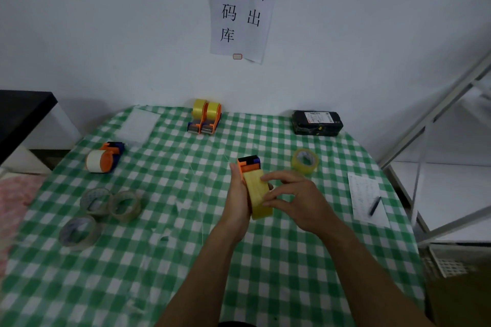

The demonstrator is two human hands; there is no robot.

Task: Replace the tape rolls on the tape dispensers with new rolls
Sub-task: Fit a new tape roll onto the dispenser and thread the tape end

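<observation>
Over the middle of the green-and-white checked tablecloth (159, 260), the left hand (239, 202) wraps an orange-and-blue plastic tape dispenser (249, 164) from its left side, palm against it, most of its fingers hidden behind. The right hand (297, 199), fingers bent, pinches the broad yellow tape roll (259, 194) sitting in that dispenser, with thumb and forefinger tips on its smooth band. Both hands cover the roll's core and the hub, so whether it is fully seated cannot be told.

At 12 o'clock, 2 matching loaded dispensers (204, 117) stand side by side near the wall. At 10 o'clock another dispenser with a pale roll (105, 159) lies on its side. At 8 o'clock, 3 thin, nearly clear tape rings (125, 216) lie flat, 2 of them touching. At 2 o'clock, just beyond the right hand, rests a yellowish translucent tape roll (304, 168). A black wrapped parcel (316, 122) sits at 1 o'clock, and a written paper sheet (365, 194) with a dark pen (374, 206) at 3 o'clock. White metal shelving (438, 114) is cut off at the right edge.
</observation>
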